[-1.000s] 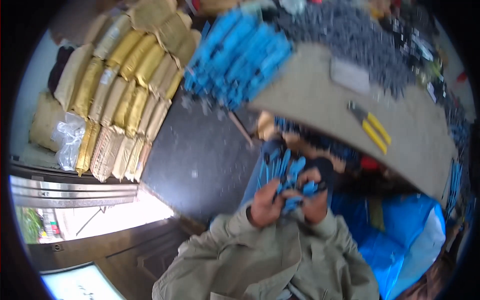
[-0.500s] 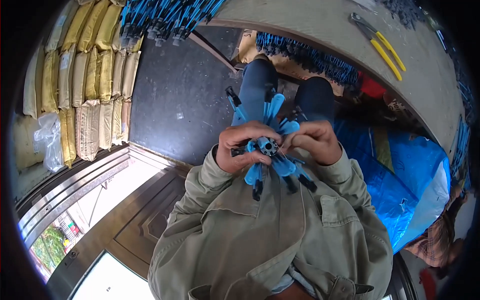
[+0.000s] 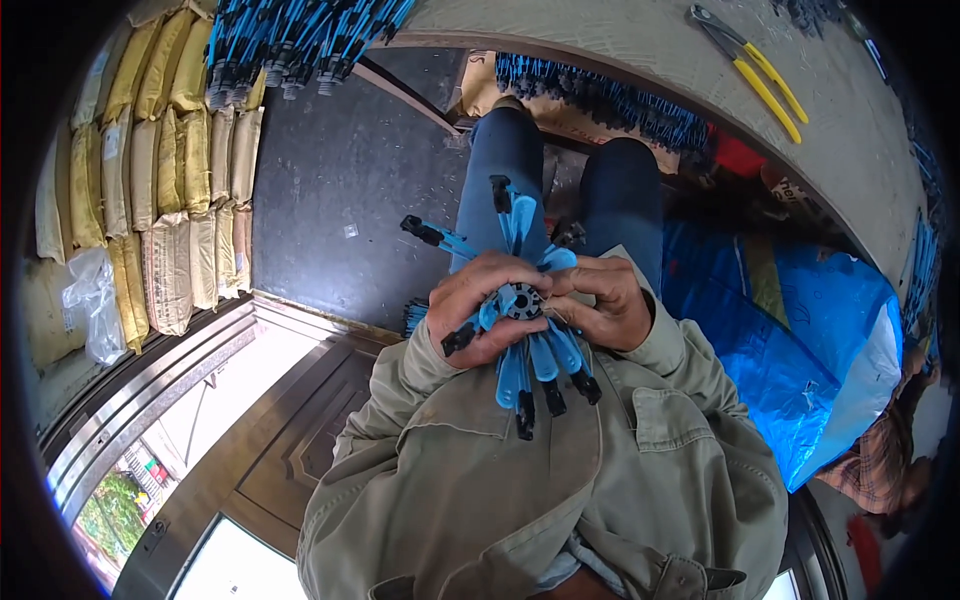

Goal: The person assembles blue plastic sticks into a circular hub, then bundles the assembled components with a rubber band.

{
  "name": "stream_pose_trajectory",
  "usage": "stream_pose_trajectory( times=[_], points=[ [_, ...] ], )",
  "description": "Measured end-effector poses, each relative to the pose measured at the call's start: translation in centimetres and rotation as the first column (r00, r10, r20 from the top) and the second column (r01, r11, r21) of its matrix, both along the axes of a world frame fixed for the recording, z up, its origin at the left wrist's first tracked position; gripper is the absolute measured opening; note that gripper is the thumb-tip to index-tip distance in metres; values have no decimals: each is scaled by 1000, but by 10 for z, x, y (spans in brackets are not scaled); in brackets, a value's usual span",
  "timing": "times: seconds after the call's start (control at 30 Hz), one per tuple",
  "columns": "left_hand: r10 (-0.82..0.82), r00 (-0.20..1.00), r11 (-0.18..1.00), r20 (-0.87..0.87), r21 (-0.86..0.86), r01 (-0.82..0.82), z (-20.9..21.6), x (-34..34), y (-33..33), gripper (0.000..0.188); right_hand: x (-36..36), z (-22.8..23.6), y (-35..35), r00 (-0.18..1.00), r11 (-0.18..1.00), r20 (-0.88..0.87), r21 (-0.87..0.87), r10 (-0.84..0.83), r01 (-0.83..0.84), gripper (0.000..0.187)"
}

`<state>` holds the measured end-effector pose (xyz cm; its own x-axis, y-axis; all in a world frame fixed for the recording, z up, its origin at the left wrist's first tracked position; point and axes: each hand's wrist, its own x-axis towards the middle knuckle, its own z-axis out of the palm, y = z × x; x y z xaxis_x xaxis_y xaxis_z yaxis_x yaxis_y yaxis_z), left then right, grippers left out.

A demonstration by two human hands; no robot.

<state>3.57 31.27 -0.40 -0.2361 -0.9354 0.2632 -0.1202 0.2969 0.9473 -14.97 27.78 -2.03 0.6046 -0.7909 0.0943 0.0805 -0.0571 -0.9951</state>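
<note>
In front of my chest, my left hand (image 3: 473, 308) is wrapped round a spoked piece with a round, notched black hub (image 3: 523, 301). Blue arms (image 3: 543, 358) fan out from this hub, each ending in a black tip. Its hub end faces up, between my left thumb and forefinger. At the hub's right side, the fingers of my right hand (image 3: 608, 302) are pinched together close to the rim. Whatever they grip is too small to tell, though a thin pale strand seems to show there. My fingers hide part of the blue arms.
Yellow-handled pliers (image 3: 765, 85) lie on the grey tabletop (image 3: 620, 40). Bundles of blue-and-black pieces (image 3: 300, 45) sit at its left end, with more on a shelf (image 3: 600, 100) below. Stacked sacks (image 3: 150, 170) line the left. Blue sheeting (image 3: 740, 310) lies at right.
The spoked piece has turned a little and moved slightly left and down in view. My right hand has come in closer to the hub, still pinching. The view has shifted slightly.
</note>
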Motion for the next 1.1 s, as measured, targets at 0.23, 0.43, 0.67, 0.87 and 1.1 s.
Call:
stream_pose_trajectory(
  times=[0.23,0.43,0.67,0.87,1.1],
  points=[
    [-32,999,999,13,3,32,1,0,2,28,1,-6,-1,1000,999,22,29,-15,14,13],
    [57,998,998,-35,-12,-57,-10,-7,3,29,-2,-8,-16,998,988,-5,139,67,-65,18],
    [198,979,978,-48,77,-194,-12,-18,4,28,-19,-4,-54,898,922,-211,43,386,-386,19],
    [197,979,974,-42,121,-191,-15,-15,-8,19,-94,34,-152,629,600,-303,-728,-716,332,13],
    [219,973,975,-71,58,-215,-10,-14,-8,23,-123,21,-198,294,433,-470,-883,-832,-182,19]
  ],
)
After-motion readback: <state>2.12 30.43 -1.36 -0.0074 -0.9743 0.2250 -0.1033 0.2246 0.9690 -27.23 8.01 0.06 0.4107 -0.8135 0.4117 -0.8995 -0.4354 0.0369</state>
